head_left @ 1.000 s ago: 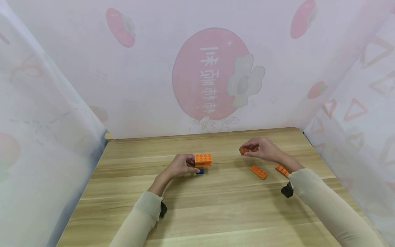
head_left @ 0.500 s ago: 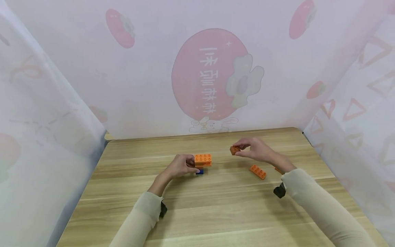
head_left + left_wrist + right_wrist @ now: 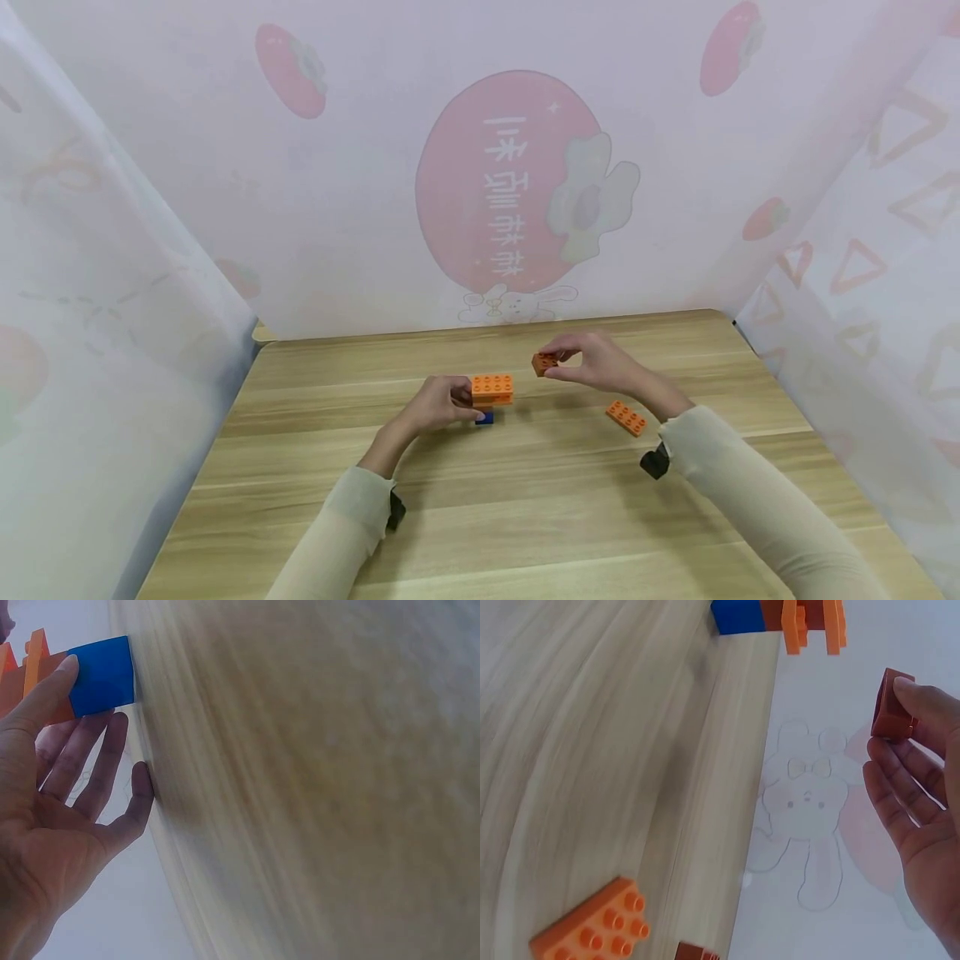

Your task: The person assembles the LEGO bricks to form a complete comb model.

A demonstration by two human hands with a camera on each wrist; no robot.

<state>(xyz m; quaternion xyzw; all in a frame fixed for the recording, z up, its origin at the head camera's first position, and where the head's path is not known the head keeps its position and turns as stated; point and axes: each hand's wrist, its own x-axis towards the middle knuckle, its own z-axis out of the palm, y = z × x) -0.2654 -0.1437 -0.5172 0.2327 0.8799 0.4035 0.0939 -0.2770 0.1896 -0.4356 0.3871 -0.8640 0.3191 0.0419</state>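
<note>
My left hand [image 3: 435,406] grips a small stack of toy building bricks near the middle of the table. A blue brick [image 3: 105,673] forms its base, with a brown brick [image 3: 772,613] above that and studded orange plates [image 3: 492,385] on top. In the left wrist view, the thumb lies against the stack where blue and brown meet. Right of the stack and apart from it, my right hand [image 3: 596,364] pinches a brown brick [image 3: 543,364] between thumb and fingers, held in the air.
A loose studded orange plate [image 3: 626,418] lies on the wooden table [image 3: 480,517] below the right forearm. Part of another brown brick [image 3: 695,952] shows at the bottom of the right wrist view. Printed white sheeting [image 3: 360,208] walls the back and sides.
My right hand has moved left toward the stack, carrying the brown brick. A second loose orange plate is now hidden behind the right arm. My left hand and the stack stay put.
</note>
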